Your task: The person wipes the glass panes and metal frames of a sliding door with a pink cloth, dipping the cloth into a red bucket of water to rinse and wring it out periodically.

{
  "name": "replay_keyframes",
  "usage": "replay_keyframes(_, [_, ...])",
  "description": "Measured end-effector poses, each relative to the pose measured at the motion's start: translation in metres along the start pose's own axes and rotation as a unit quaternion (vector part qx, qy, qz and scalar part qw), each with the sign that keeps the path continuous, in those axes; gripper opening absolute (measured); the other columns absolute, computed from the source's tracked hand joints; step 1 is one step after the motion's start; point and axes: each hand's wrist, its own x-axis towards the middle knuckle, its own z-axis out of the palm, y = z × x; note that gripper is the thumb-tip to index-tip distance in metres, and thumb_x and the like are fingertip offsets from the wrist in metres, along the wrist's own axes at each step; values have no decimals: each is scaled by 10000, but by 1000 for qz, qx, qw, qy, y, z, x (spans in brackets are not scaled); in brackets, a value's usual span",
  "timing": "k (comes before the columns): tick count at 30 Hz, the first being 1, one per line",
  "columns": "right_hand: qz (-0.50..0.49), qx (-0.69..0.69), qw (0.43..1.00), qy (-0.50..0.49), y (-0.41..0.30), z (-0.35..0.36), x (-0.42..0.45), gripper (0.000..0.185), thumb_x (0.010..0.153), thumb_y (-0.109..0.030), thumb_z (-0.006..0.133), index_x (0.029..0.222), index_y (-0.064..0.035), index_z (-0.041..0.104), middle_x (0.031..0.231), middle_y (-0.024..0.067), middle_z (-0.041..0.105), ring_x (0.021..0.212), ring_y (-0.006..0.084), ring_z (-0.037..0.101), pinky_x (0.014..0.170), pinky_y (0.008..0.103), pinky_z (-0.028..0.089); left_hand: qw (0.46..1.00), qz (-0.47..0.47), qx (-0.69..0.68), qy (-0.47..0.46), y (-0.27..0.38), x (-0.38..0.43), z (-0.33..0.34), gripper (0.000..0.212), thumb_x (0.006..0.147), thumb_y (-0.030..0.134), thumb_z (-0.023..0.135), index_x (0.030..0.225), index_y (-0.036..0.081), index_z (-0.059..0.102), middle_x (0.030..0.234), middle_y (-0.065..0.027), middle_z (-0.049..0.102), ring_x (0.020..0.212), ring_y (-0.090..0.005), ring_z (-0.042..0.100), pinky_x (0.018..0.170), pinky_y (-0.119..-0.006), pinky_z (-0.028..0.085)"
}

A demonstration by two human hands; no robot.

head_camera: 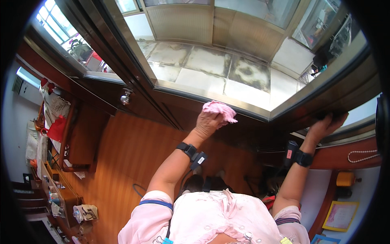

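Note:
A crumpled pink cloth point(218, 110) is held in my left hand point(210, 122), close to the lower edge of a dark-framed glass door panel point(213, 95). My right hand point(327, 127) rests with its fingers against the dark door frame point(338, 103) at the right; part of the fingertips is hidden by the frame's shadow. Through the glass, stained floor tiles point(204, 59) show. A round metal door knob point(125, 97) sits on the frame to the left of my left hand.
Wooden floor point(134, 152) lies below the door. At the left stand a wooden bench point(82, 137) with a red bag point(57, 128) and a cluttered table point(61, 198). A bead chain point(362, 152) lies near a wooden ledge at the right. A yellow-framed picture point(340, 216) is at lower right.

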Motion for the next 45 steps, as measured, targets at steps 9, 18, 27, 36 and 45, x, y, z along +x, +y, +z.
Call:
replay_keyframes(9, [-3, -40, 999, -11, -8, 8, -4, 593, 793, -122, 403, 1323, 32, 186, 1339, 210, 267, 1207, 315, 311, 1021, 386, 221, 934, -319, 141, 72, -142, -50, -77, 415, 633, 42, 578, 1013, 15, 414, 994, -197, 428, 937, -374, 419, 844, -456, 323])
replay_keyframes(18, [-48, -127, 991, 17, 5, 7, -3, 599, 796, -179, 380, 1323, 34, 191, 1333, 226, 263, 1209, 335, 306, 1008, 389, 247, 953, -296, 53, 45, -83, -46, -55, 441, 641, -13, 529, 1070, 8, 431, 1033, -214, 413, 979, -411, 405, 886, -451, 330])
replay_keyframes(27, [-34, -118, 992, 30, -1, 14, -8, 566, 836, -208, 371, 1318, 38, 203, 1344, 223, 247, 1219, 333, 298, 1014, 390, 241, 921, -347, 145, 104, -106, -35, -69, 342, 667, 16, 545, 1001, -22, 484, 1012, -218, 442, 978, -399, 419, 880, -432, 339])
replay_keyframes(36, [-80, -120, 989, 34, 3, 15, -8, 511, 860, -165, 348, 1314, 34, 225, 1356, 212, 240, 1240, 326, 276, 1028, 388, 220, 939, -150, 84, 299, -136, 110, -210, 280, 683, 75, 633, 936, 23, 526, 935, -156, 512, 864, -325, 510, 759, -394, 422])
replay_keyframes(45, [-88, -155, 983, 53, 8, 14, -9, 498, 876, -185, 344, 1307, 39, 231, 1337, 220, 265, 1230, 334, 286, 1019, 391, 232, 956, -211, 162, 122, -148, 39, -136, 284, 727, 83, 546, 999, 7, 511, 1029, -200, 472, 1032, -334, 430, 878, -439, 330])
